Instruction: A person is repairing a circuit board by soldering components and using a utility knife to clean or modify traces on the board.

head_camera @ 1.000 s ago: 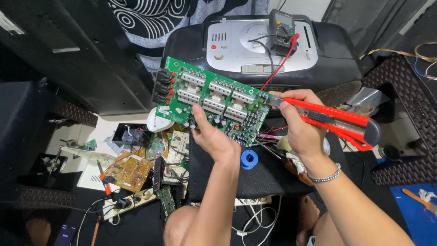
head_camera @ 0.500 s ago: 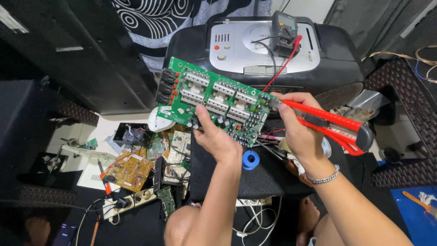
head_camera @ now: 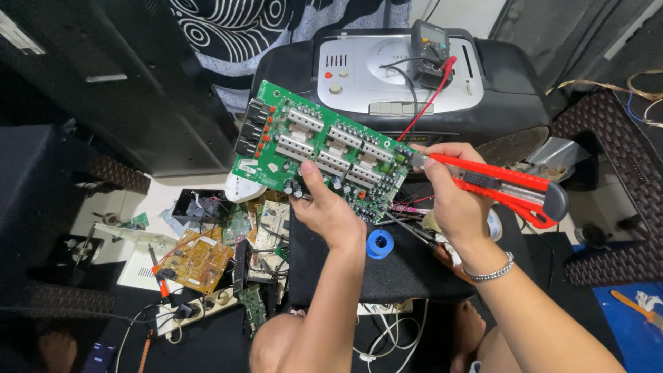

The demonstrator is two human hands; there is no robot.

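My left hand grips the lower edge of a large green circuit board, thumb on its top face, holding it tilted above the floor. My right hand holds a red utility knife. The knife's tip rests at the board's right edge, and its red and black handle points to the right. A metal bracelet circles my right wrist.
Behind the board stands a black and silver portable stereo with a multimeter and its red lead on top. A blue tape roll lies on a dark mat. An orange-brown circuit board, smaller boards, a power strip and cables litter the floor at left.
The knife handle has dropped slightly and its tip has moved closer against the board's right edge. The board stays held in about the same place.
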